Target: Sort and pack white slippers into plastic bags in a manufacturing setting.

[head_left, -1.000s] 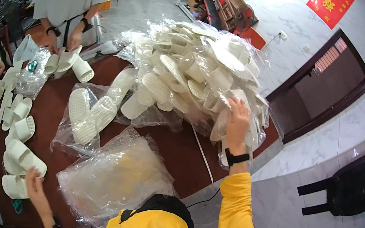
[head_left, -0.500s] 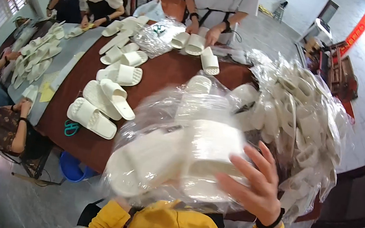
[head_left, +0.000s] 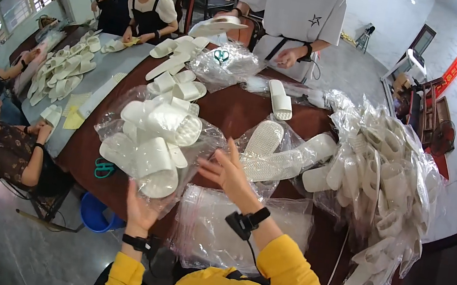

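A clear plastic bag with white slippers (head_left: 167,120) is over the left part of the brown table, among loose white slippers. My left hand (head_left: 140,207) is at its near end, thumb up along the film; the other fingers are partly hidden beneath the bag. To the right of it, my right hand (head_left: 230,174) has its fingers spread and holds nothing. Just beyond that hand lie more slippers in clear film (head_left: 273,165). A stack of flat clear bags (head_left: 245,224) lies at the near edge, below my right forearm.
Bagged slippers pile up (head_left: 380,174) on the right. Teal scissors (head_left: 104,168) lie at the left edge above a blue bucket (head_left: 95,214). Across the table a person in a white shirt (head_left: 298,15) holds slippers. Several people sit or stand along a grey table (head_left: 63,139).
The bagged slippers have moved left and away from my body. My right hand has come off them, fingers spread. The person opposite has lifted slippers off the table.
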Tool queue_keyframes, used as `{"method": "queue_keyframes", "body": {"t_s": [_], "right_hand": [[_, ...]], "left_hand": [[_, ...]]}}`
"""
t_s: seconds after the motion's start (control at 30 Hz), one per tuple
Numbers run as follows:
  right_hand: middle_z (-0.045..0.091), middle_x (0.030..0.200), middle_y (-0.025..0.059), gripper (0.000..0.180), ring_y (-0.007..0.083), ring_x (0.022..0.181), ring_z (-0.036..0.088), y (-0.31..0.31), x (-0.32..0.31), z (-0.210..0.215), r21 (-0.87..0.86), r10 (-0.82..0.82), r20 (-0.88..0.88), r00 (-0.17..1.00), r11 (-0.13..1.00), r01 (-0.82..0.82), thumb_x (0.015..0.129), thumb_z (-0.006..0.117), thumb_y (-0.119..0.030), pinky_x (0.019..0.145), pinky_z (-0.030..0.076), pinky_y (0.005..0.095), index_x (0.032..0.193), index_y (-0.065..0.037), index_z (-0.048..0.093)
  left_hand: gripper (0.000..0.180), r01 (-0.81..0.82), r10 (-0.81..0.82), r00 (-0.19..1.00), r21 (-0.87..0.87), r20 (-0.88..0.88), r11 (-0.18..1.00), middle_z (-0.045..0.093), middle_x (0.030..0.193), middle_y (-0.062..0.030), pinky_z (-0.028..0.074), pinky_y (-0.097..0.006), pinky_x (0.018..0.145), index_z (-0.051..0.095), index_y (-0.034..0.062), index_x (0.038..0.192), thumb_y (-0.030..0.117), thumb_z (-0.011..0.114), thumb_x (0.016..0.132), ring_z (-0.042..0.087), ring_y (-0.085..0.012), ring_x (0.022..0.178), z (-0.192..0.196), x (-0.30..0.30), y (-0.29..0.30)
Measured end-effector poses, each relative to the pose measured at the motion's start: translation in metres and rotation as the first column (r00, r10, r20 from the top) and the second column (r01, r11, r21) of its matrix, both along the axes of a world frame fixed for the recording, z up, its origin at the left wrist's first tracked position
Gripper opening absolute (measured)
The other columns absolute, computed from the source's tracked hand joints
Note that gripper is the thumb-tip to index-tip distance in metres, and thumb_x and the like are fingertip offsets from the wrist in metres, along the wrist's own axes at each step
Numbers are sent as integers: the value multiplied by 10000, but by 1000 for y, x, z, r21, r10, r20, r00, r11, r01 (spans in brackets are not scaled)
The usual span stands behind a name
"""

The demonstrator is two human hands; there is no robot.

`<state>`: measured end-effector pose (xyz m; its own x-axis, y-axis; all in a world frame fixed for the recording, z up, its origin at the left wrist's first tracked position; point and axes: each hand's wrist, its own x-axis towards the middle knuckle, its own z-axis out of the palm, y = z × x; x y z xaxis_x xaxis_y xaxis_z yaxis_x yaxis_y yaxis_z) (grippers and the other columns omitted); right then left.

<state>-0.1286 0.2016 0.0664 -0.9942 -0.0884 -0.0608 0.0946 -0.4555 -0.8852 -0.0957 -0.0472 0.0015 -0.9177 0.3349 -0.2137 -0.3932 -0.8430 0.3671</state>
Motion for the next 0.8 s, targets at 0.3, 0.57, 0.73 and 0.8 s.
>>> {"method": "queue_keyframes", "body": {"t_s": [0.3, 0.57, 0.73, 0.8], "right_hand": [[517, 1309, 135, 795, 184, 1110, 551, -47, 6, -77, 152, -43, 397, 917, 988, -20, 981, 595, -268, 923, 509, 367, 1583, -255, 77], [472, 1425, 244, 716, 362, 1261, 499, -71, -74, -40, 775, 149, -484, 862, 530, 344, 795, 470, 76, 1038, 414, 362, 1489, -59, 354], [433, 1451, 268, 688, 395, 1353, 421, -131, -104, 94, 563, 235, -565, 791, 810, 162, 775, 442, 125, 1097, 367, 392, 1451, 8, 391], [415, 1492, 211, 704, 194, 906, 640, -130, -105, 127, 498, 209, -459, 864, 866, 55, 794, 410, 154, 747, 533, 288, 1479, -2, 367]], "left_hand": [[282, -74, 114, 976, -209, 187, 975, 672, 1089, -118, 577, -365, 879, 569, 3, 1186, -37, 551, 908, 676, -238, 963, -82, 12, 13], [633, -48, -21, 982, -350, -190, 936, 309, 1552, -116, 342, -410, 1140, 300, 62, 1502, 0, 576, 936, 283, -255, 1453, -40, 27, 14], [705, -104, -2, 980, -529, -197, 843, 226, 1606, -59, 151, -496, 1186, 167, 141, 1566, 274, 558, 995, 193, -287, 1482, -92, -11, -25], [688, -114, 84, 992, -385, -94, 916, 239, 1605, -73, 160, -523, 1176, 169, 161, 1567, 350, 519, 1005, 203, -304, 1475, -95, -26, -21]]}}
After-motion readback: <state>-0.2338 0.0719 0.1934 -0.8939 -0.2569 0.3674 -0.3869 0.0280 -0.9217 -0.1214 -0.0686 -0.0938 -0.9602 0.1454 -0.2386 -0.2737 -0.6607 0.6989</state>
